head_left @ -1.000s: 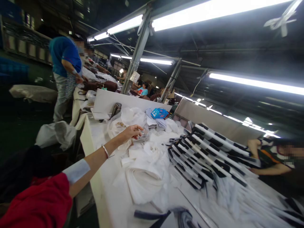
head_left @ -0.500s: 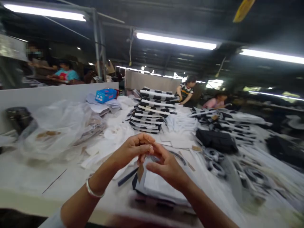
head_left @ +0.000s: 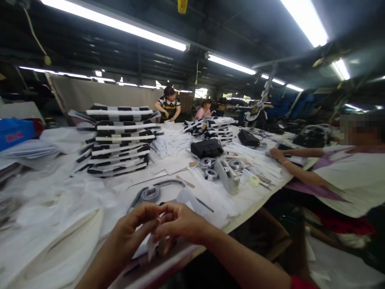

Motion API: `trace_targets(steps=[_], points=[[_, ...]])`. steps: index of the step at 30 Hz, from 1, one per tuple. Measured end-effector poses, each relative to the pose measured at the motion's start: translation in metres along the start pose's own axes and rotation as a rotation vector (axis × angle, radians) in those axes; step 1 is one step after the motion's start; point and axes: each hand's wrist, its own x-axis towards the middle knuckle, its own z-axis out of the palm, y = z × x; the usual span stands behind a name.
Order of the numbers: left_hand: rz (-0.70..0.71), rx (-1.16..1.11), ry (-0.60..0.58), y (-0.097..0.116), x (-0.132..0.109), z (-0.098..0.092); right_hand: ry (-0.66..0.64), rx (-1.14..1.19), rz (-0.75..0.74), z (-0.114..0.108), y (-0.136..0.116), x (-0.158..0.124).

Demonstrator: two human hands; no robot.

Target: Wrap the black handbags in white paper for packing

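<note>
My left hand (head_left: 134, 226) and my right hand (head_left: 183, 224) meet at the table's front edge, fingertips pinched together. Whatever is between the fingers is too small or hidden to name. A pale, thin piece (head_left: 152, 248) shows just below the fingertips; I cannot tell whether it is held. Behind my hands lies a coiled grey strap (head_left: 150, 193), its loose end curving right. Partly covered by my right hand is a light grey, flat-looking item (head_left: 191, 199).
Stacked black-and-white striped pieces (head_left: 120, 140) stand back left. Right of centre are a black folded bag (head_left: 207, 148), a grey tape dispenser (head_left: 227, 176) and small strap coils (head_left: 211, 174). White sheeting (head_left: 54, 245) covers the left. A co-worker (head_left: 345, 172) works at the right edge.
My view has swung to the right, bringing the co-worker at the right into sight. My hands stay together, now lower and further left in the picture, closer to the table edge.
</note>
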Motion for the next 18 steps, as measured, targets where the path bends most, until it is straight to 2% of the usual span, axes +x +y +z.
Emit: trace_targets(steps=[2, 4, 7, 9, 12, 15, 18], points=[[0.114, 0.18, 0.048, 0.003, 0.001, 0.009, -0.022, 0.031, 0.0, 0.0, 0.004, -0.006], [0.199, 0.29, 0.163, 0.004, 0.001, 0.017, -0.057, 0.014, -0.008, 0.001, 0.005, -0.014], [0.159, 0.25, 0.312, -0.004, 0.001, 0.029, -0.017, 0.018, -0.003, 0.001, 0.002, -0.024], [0.071, 0.088, 0.265, -0.011, 0.0, 0.038, 0.107, 0.046, -0.043, -0.003, 0.001, -0.029], [-0.018, -0.09, 0.072, -0.019, -0.002, 0.052, 0.291, -0.004, -0.172, -0.009, -0.002, -0.036], [-0.103, -0.027, -0.019, -0.019, -0.005, 0.064, 0.458, -0.264, -0.35, -0.015, -0.006, -0.047], [-0.144, 0.053, -0.008, -0.013, -0.005, 0.07, 0.506, -0.395, -0.427, -0.019, -0.009, -0.059]])
